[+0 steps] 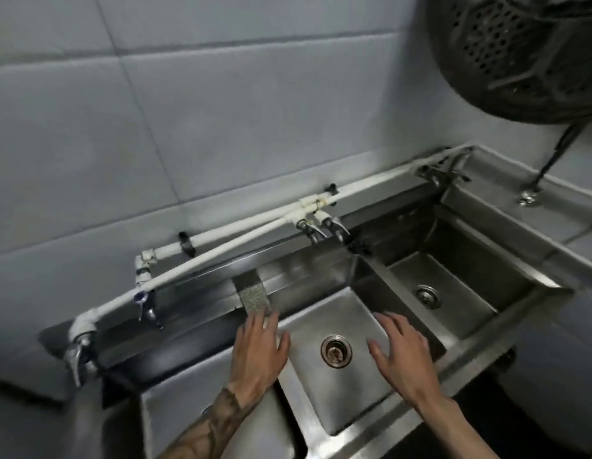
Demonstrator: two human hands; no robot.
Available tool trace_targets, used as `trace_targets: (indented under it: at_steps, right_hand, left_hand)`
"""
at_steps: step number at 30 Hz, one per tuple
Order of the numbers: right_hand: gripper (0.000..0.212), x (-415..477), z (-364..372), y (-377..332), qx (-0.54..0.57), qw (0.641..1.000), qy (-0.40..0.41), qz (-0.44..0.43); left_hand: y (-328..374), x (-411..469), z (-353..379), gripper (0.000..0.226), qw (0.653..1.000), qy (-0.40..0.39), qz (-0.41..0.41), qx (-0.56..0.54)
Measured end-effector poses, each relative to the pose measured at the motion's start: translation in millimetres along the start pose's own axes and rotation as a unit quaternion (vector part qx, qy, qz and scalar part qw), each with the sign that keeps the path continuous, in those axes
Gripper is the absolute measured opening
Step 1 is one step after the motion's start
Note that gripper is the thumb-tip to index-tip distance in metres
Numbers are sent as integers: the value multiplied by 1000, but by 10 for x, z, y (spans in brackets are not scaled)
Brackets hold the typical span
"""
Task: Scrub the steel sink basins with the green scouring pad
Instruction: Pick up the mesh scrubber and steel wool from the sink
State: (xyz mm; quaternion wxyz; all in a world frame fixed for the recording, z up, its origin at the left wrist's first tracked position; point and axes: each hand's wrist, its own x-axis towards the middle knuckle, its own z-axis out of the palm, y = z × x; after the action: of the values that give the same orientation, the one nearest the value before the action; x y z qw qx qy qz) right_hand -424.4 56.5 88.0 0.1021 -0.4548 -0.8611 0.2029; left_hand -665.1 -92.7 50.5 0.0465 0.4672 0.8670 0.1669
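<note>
The scouring pad, a speckled grey-green rectangle, lies on the back ledge of the steel sink, just behind the divider between the left and middle basins. My left hand reaches over that divider with fingers spread. Its fingertips rest on the pad's near end without closing round it. My right hand hovers open, palm down, over the right side of the middle basin, beside its round drain. Neither hand holds anything.
A right basin with its own drain and a left basin flank the middle one. White pipes with taps run along the tiled wall. A black perforated basket hangs at top right.
</note>
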Motion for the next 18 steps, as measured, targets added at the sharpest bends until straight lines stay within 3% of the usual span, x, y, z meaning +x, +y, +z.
trace_targets:
  at_steps: [10, 18]
  right_hand:
    - [50, 1824, 410, 183, -36, 993, -84, -77]
    - [34, 3161, 780, 772, -62, 987, -118, -91]
  left_hand:
    - [-546, 770, 399, 48, 990, 28, -136, 7]
    - [-652, 1317, 1092, 51, 973, -7, -232, -6]
